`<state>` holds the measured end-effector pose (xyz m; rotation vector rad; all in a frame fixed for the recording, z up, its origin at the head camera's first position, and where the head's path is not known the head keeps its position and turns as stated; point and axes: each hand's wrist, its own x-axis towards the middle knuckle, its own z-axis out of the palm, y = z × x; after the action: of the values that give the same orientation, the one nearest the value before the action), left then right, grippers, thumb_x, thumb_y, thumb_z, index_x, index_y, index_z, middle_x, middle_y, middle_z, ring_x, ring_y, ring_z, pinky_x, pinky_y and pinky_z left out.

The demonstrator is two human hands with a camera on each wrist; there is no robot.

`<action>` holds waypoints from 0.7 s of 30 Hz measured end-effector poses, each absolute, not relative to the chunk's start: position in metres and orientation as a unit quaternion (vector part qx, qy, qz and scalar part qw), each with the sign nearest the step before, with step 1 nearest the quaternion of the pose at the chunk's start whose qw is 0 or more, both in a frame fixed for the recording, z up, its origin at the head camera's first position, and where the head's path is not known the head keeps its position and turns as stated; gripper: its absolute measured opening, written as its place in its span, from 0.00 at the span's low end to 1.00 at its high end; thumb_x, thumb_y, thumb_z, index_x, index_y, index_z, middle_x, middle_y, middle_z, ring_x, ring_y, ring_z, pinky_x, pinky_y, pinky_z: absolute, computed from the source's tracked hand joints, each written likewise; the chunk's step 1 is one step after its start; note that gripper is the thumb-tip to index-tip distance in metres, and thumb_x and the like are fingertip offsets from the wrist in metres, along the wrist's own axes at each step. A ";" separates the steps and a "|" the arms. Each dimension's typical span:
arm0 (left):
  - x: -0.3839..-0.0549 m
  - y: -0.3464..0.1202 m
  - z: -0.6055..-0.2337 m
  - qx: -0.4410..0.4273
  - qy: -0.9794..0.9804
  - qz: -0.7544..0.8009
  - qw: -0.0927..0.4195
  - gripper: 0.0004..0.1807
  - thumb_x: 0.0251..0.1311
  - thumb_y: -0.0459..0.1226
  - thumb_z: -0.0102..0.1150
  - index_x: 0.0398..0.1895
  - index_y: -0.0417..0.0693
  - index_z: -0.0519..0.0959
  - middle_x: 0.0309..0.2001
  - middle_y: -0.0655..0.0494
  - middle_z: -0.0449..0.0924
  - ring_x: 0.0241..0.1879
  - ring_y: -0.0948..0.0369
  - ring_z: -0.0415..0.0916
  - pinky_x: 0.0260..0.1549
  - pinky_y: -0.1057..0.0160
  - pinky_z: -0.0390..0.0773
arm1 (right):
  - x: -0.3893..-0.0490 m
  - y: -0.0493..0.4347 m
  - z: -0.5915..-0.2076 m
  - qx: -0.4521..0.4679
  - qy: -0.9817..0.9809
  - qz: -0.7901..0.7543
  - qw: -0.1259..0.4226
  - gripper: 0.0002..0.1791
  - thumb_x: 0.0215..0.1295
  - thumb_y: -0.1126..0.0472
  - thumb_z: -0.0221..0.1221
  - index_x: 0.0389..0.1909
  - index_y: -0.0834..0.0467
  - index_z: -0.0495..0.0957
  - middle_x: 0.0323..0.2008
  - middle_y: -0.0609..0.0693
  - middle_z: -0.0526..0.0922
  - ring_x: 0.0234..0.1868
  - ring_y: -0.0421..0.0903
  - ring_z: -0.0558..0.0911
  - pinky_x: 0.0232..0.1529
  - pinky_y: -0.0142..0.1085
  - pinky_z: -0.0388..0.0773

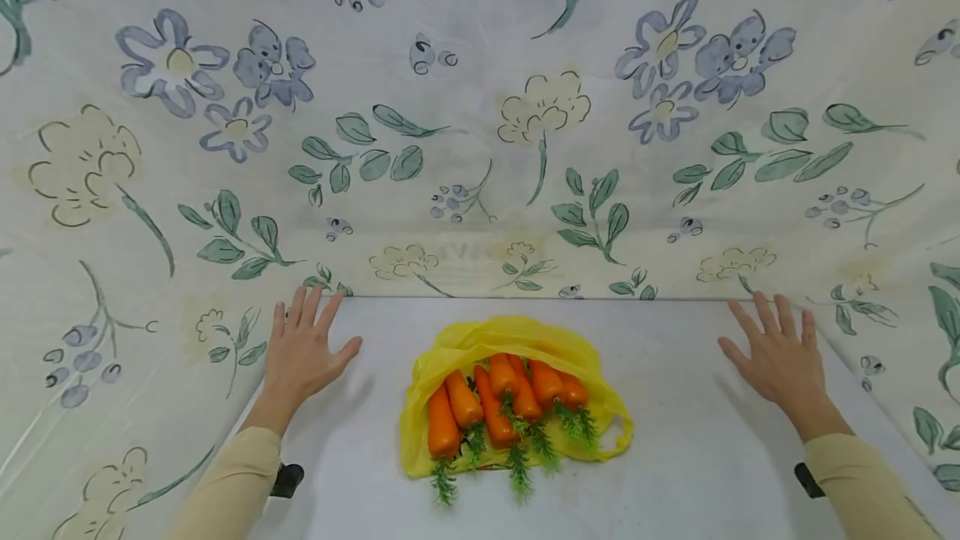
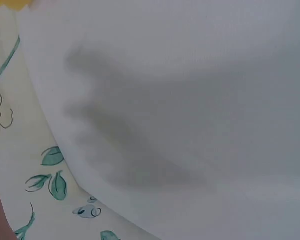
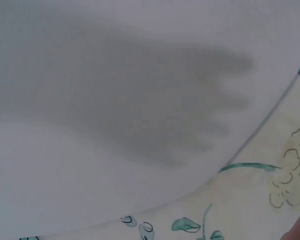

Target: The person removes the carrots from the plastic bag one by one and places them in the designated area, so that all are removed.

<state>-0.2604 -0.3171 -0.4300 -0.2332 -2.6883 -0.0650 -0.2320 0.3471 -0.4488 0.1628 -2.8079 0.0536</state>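
Note:
In the head view a yellow plastic bag (image 1: 517,330) lies on the white table at the centre. Several orange carrots (image 1: 491,407) with green leafy tops rest in its mouth, the leaves pointing toward the near side. Over the table's left side, my left hand (image 1: 302,357) is spread with straight fingers, apart from the bag. My right hand (image 1: 783,365) is likewise spread over the right side and touches no object. Both wrist views show mostly the hands' shadows on the tabletop, and a bit of yellow appears at the left wrist view's top corner.
The white table (image 1: 675,473) ends at the back against a floral cloth (image 1: 480,190), which also hangs along both sides. A black wrist device (image 1: 287,480) shows beside the left sleeve, another (image 1: 809,480) by the right sleeve.

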 end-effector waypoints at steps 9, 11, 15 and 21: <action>-0.257 -0.316 -0.432 -0.080 -0.972 -0.039 0.219 0.43 0.60 0.56 0.57 0.74 0.44 0.60 0.74 0.33 0.52 0.74 0.37 0.44 0.69 0.34 0.45 | -0.230 0.349 -0.448 0.060 -0.986 0.005 0.156 0.38 0.72 0.45 0.51 0.76 0.54 0.50 0.74 0.69 0.49 0.75 0.68 0.42 0.70 0.65 0.31; -0.256 -0.317 -0.432 -0.079 -0.972 -0.043 0.218 0.43 0.60 0.56 0.56 0.74 0.44 0.60 0.74 0.33 0.51 0.74 0.36 0.44 0.69 0.34 0.44 | -0.229 0.348 -0.448 0.063 -0.985 0.009 0.158 0.38 0.72 0.45 0.51 0.76 0.54 0.50 0.74 0.69 0.49 0.75 0.68 0.42 0.71 0.65 0.30; -0.254 -0.317 -0.433 -0.076 -0.973 -0.045 0.214 0.43 0.60 0.56 0.56 0.74 0.44 0.59 0.75 0.34 0.50 0.74 0.36 0.44 0.70 0.35 0.43 | -0.230 0.347 -0.449 0.072 -0.983 0.015 0.167 0.38 0.72 0.46 0.51 0.76 0.54 0.50 0.75 0.69 0.49 0.75 0.67 0.42 0.71 0.64 0.29; -0.251 -0.315 -0.433 -0.071 -0.973 -0.052 0.214 0.43 0.60 0.55 0.55 0.74 0.44 0.59 0.74 0.34 0.52 0.73 0.36 0.45 0.70 0.35 0.44 | -0.230 0.348 -0.450 0.080 -0.981 0.027 0.176 0.38 0.72 0.47 0.53 0.76 0.54 0.51 0.75 0.68 0.49 0.75 0.67 0.42 0.70 0.66 0.31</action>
<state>-0.2513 -0.3146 -0.4326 -0.1980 -2.6996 -0.1438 -0.2300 0.3481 -0.4498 0.2260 -2.7779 0.0764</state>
